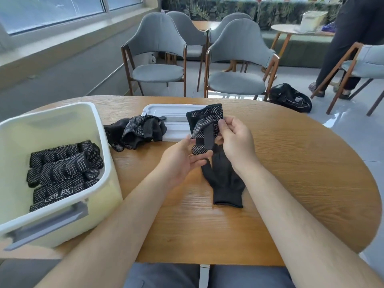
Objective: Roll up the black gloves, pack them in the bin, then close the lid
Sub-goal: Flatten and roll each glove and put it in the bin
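Fingers (223, 124) of the right hand (236, 140) pinch the side of the raised glove (204, 121), while the left hand (180, 161) pinches its lower tip; a second glove (224, 179) lies on the table (291, 163) beneath.

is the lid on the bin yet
No, the white lid lies flat on the table and the bin stands open with rolled gloves inside.

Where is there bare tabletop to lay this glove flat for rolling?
Widest bare wood lies right of the right hand, which grips the held glove, out to the table edge. A smaller patch sits between the forearms, nearer than the flat glove. Crowded: glove pile between bin and lid.
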